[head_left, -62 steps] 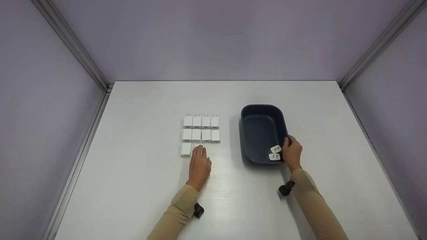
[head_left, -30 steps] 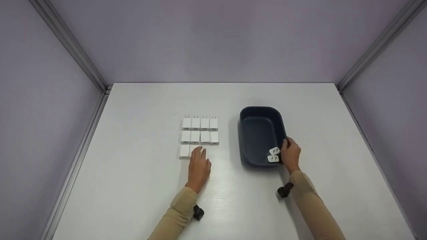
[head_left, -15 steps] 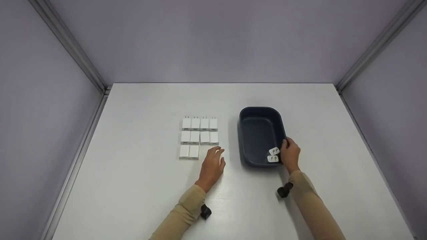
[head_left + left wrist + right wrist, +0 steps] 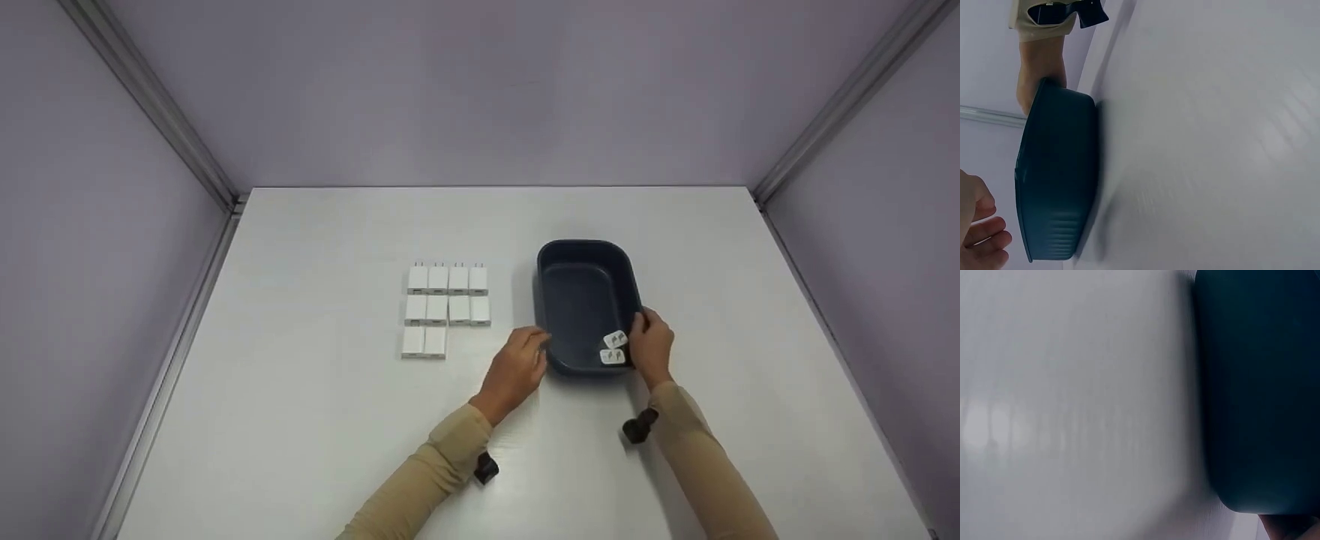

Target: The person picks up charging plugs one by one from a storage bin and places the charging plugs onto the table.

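In the head view my right hand [image 4: 651, 346] grips the right rim of a dark blue plastic bin [image 4: 546, 300], fingers outside near its front corner. Inside, close to that hand, two white USB wall chargers [image 4: 613, 349] stand with their prongs up. My left hand [image 4: 514, 371] is beside the bin's left rim, its fingertips over or at the edge; whether they touch it I cannot tell. The left wrist view shows the left hand's fingers [image 4: 991, 236] loosely bent with nothing visible in them. White chargers [image 4: 448, 295] lie flat in three rows to its left.
The chargers' two back rows are full, while the front row holds two at its left end. A white table [image 4: 315, 420] carries everything, with pale walls [image 4: 480, 97] behind and at both sides. A small black camera [image 4: 486, 469] sits on the left wrist.
My left hand has left a charger in the front row, beside the leftmost one, and moved right to the bin's left rim. The right hand has stayed on the bin.
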Tool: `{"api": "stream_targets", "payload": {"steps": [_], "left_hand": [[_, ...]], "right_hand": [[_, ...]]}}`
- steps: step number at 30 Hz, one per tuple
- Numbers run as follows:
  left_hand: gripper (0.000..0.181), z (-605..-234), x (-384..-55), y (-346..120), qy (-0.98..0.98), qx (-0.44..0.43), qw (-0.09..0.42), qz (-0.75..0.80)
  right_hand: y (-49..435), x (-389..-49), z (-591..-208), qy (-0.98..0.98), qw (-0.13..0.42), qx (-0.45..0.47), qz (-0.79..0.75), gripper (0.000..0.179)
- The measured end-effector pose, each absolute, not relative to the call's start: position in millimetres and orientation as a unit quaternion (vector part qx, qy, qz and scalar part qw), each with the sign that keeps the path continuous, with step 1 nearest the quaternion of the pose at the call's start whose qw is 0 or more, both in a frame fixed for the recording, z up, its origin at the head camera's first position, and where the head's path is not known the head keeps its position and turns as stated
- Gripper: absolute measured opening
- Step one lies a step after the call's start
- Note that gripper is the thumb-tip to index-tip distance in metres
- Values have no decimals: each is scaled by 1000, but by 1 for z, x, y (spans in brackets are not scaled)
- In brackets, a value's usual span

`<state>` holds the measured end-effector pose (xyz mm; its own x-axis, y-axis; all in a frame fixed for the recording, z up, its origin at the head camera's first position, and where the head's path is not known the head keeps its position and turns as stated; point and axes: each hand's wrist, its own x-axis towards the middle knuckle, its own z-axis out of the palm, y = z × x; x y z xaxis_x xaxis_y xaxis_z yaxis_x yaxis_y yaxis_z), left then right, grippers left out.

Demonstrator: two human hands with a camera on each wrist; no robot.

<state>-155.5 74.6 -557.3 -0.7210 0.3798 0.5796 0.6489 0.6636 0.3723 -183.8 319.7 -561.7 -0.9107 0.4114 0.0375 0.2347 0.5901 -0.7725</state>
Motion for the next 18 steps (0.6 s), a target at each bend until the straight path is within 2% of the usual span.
{"api": "stream_targets", "payload": {"steps": [18], "left_hand": [[25,-540,-162,103,-860,-400,110,-297]], "right_hand": [[318,-183,-562,-885,120,-175,415,39]]}}
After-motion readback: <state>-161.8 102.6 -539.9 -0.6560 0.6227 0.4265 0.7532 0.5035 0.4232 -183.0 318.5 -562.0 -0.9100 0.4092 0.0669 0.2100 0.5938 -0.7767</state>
